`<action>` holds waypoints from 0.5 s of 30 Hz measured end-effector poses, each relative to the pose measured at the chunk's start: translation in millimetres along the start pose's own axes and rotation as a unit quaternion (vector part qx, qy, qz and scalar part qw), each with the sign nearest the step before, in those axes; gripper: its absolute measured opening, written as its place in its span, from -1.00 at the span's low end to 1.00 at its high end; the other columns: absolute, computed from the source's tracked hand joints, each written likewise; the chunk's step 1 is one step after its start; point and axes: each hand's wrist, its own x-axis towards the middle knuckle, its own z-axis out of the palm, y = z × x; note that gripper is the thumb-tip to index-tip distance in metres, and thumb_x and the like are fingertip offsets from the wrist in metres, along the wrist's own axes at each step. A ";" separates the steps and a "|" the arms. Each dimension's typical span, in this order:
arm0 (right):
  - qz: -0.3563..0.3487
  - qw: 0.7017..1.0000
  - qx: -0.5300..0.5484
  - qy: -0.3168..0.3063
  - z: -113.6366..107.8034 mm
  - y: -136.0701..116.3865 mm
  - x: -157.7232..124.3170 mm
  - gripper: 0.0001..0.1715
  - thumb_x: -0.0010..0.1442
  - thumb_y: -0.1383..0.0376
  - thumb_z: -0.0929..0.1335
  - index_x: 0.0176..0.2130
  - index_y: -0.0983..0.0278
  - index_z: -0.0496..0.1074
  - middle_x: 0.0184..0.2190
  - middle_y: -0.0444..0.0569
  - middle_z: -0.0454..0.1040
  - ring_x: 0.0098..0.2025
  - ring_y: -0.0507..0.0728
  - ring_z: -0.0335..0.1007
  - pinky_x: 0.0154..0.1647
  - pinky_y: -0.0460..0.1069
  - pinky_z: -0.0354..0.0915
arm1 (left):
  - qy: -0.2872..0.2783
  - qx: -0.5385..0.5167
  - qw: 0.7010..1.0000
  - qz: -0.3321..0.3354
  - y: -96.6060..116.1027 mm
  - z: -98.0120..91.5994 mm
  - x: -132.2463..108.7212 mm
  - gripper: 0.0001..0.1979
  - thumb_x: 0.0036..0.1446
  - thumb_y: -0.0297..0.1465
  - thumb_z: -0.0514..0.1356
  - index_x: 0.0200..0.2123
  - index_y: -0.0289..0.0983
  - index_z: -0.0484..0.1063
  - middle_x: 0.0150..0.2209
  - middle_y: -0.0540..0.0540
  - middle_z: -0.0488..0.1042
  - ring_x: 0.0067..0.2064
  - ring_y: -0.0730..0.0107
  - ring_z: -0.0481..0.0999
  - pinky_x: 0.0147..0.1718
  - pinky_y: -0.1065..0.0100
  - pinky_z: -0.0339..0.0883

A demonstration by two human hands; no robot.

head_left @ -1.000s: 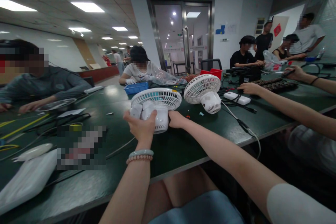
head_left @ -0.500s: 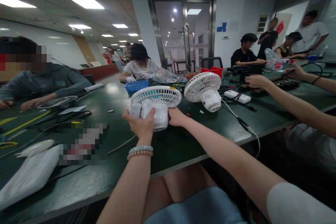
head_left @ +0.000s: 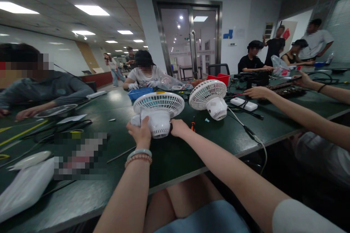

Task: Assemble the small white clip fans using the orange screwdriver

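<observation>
A white desk fan is gripped between my two hands just above the table, its round slotted grille facing up and away. My left hand wraps the left side of the housing, thumb up against it. On the right side of the housing, my right hand is closed, its fingertips hidden; a small dark spot shows where it meets the fan. A second white fan lies tilted to the right, apart from my hands. An orange-handled screwdriver lies near my right wrist.
The dark green table carries a white cable, a white box, a blue tray, a red bin and a white foam-like package. A co-worker's hands work at right; other people sit around the table.
The held fan and both hands have shifted slightly left in view, with the camera tilting a little. More of the orange screwdriver shows beside my right forearm.
</observation>
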 end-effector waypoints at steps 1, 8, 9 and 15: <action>0.003 1.000 -0.005 -0.002 0.3 -0.9 -0.1 -0.56 -0.02 0.38 0.31 -0.08 0.37 0.37 -0.14 0.20 0.46 -0.09 0.24 0.41 -0.18 0.02 0.34 | 0.006 0.016 1.000 -0.014 0.1 0.2 0.4 -0.27 -0.13 -0.01 0.17 0.04 -0.31 0.10 0.01 -0.32 0.25 0.08 0.07 0.27 0.04 0.07 0.15; 0.013 0.999 -0.049 -0.006 4.4 -1.6 0.8 -0.67 0.02 0.45 0.28 -0.17 0.44 0.45 -0.17 0.26 0.47 -0.13 0.24 0.44 -0.19 0.01 0.36 | -0.093 0.104 0.989 -0.040 4.9 2.7 2.5 -0.39 0.00 0.06 -0.03 -0.10 -0.32 0.30 -0.08 -0.38 0.40 0.04 -0.10 0.34 0.02 -0.07 0.13; 0.016 0.998 -0.053 -0.002 4.4 -1.3 0.7 -0.67 0.02 0.46 0.27 -0.17 0.45 0.46 -0.17 0.26 0.47 -0.13 0.23 0.44 -0.19 0.01 0.36 | -0.105 0.133 0.985 -0.045 7.0 3.9 2.1 -0.40 0.02 0.05 -0.06 -0.13 -0.34 0.32 -0.09 -0.41 0.40 0.05 -0.13 0.33 0.02 -0.09 0.10; 0.015 0.998 -0.062 0.015 3.8 -2.6 -0.9 -0.68 0.04 0.50 0.25 -0.19 0.48 0.46 -0.21 0.28 0.48 -0.12 0.25 0.43 -0.18 0.04 0.36 | -0.090 0.207 0.974 -0.027 14.9 11.2 0.6 -0.41 0.11 -0.08 -0.14 -0.07 -0.46 0.31 -0.06 -0.50 0.38 0.09 -0.14 0.27 0.04 -0.11 0.02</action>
